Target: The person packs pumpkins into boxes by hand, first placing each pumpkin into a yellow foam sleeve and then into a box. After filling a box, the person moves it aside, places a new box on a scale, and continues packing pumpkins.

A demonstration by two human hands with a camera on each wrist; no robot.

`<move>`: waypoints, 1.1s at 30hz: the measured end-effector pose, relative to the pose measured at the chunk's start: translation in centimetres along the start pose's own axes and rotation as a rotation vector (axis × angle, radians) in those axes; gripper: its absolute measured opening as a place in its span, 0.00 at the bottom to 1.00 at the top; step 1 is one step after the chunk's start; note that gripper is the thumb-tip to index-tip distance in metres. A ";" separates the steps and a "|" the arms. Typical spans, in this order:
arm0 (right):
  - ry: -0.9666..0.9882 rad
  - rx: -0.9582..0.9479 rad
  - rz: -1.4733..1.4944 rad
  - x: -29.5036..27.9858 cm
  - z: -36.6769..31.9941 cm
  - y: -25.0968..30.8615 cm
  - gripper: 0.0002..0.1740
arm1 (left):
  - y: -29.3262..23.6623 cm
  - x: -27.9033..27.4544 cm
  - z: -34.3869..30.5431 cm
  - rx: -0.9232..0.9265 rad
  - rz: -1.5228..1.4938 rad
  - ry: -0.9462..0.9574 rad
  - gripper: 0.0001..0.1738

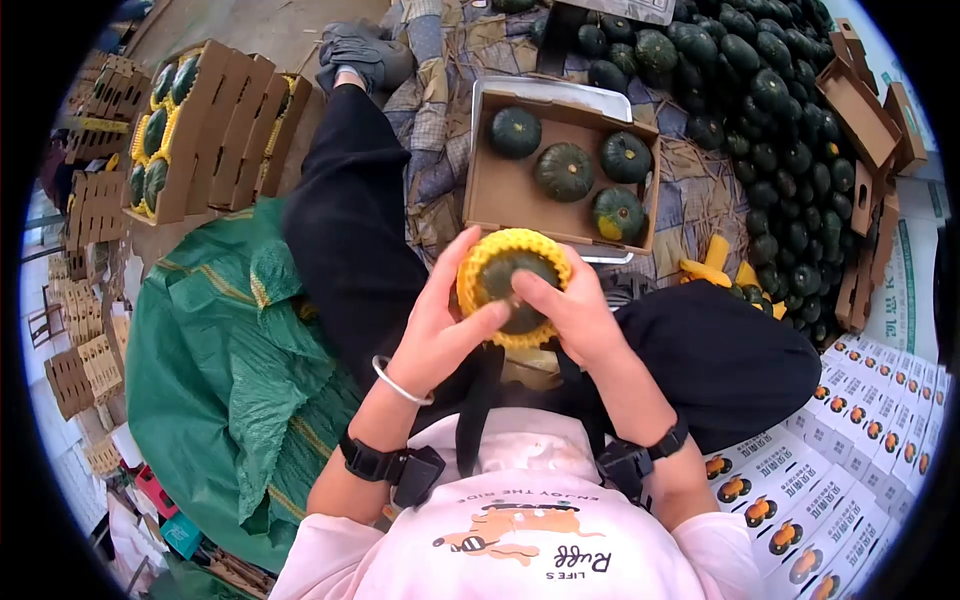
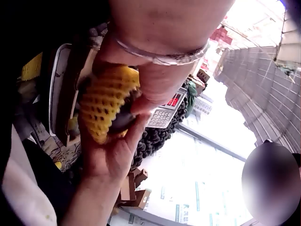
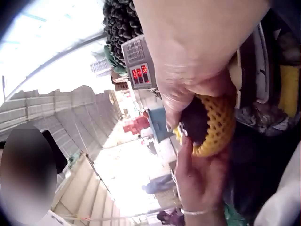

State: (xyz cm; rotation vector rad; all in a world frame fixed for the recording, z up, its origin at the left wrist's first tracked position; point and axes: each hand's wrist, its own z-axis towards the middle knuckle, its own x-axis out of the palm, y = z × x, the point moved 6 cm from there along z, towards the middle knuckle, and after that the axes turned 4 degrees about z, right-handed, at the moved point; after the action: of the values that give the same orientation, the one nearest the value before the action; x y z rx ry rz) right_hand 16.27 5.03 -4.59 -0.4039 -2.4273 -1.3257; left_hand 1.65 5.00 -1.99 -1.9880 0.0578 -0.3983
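A dark green squash (image 1: 520, 290) sits inside a yellow foam net sleeve (image 1: 512, 243), held in front of the person's waist. The left hand (image 1: 437, 325) grips its left side, thumb over the exposed dark face. From the other side the right hand (image 1: 585, 318) holds it, thumb also on that face. Both wrist views show the yellow net (image 2: 106, 106) wrapped round the squash (image 3: 195, 123) between the two hands. Just beyond the hands, a cardboard box (image 1: 490, 205) holds several bare squashes (image 1: 564, 172), one with a yellow patch.
The box stands on a scale with a metal platform (image 1: 600, 100); its red display (image 3: 139, 74) is lit. A squash heap (image 1: 740, 60) lies back right, with loose yellow nets (image 1: 708, 265) nearby. Filled boxes (image 1: 190, 130) stand left, a green sack (image 1: 210, 350) beside the leg, printed cartons (image 1: 810, 500) at right.
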 end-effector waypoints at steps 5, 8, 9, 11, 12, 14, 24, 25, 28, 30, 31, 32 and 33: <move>0.055 0.048 0.030 0.1 -1.3 -1.7 0.26 | 0.4 -0.1 0.1 -0.014 0.087 0.025 0.56; 0.247 0.154 0.379 0.8 -1.7 -0.8 0.29 | 0.4 0.9 0.1 -0.089 -0.377 0.140 0.51; 0.259 0.135 0.405 1.2 -1.8 -0.5 0.31 | 0.3 1.5 0.1 -0.080 -0.400 0.119 0.48; 0.292 0.113 0.437 1.7 -1.9 -0.2 0.37 | 1.0 2.0 0.5 -0.091 -0.374 -0.037 0.40; 0.280 0.105 0.365 1.6 -1.9 0.0 0.37 | 1.5 1.2 0.8 -0.067 -0.303 -0.097 0.38; 0.253 0.093 0.232 1.6 -2.1 0.4 0.39 | 2.1 -0.8 0.9 -0.028 -0.153 -0.216 0.36; -0.006 -0.169 -0.116 -0.5 -1.7 1.5 0.31 | 2.9 0.8 0.6 0.017 -0.410 0.055 0.38; -0.008 -0.101 -0.037 -1.3 -1.7 0.9 0.28 | 3.2 1.0 0.6 -0.052 -0.516 0.096 0.35; -0.014 -0.043 0.049 -1.5 -1.5 0.8 0.28 | 1.7 1.8 0.3 -0.165 -0.672 0.114 0.31; -0.018 -0.086 0.039 -0.2 -2.0 2.0 0.34 | 1.6 1.6 0.2 -0.184 -0.727 0.082 0.31; 0.086 -0.102 0.066 0.5 -2.5 2.4 0.47 | 1.0 1.5 0.1 -0.162 -0.760 0.136 0.30; 0.112 -0.141 0.012 0.8 -2.9 2.4 0.49 | 0.9 1.2 -0.1 -0.165 -0.700 0.137 0.31; 0.138 -0.180 -0.042 1.1 -3.2 2.3 0.52 | 0.9 1.0 -0.3 -0.167 -0.640 0.139 0.32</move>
State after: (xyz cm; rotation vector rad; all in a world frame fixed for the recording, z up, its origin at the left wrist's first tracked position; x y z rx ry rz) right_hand 16.70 3.65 -0.76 -0.2972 -2.2244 -1.5431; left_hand 2.66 4.14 -2.43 -2.1091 -0.4829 -0.9674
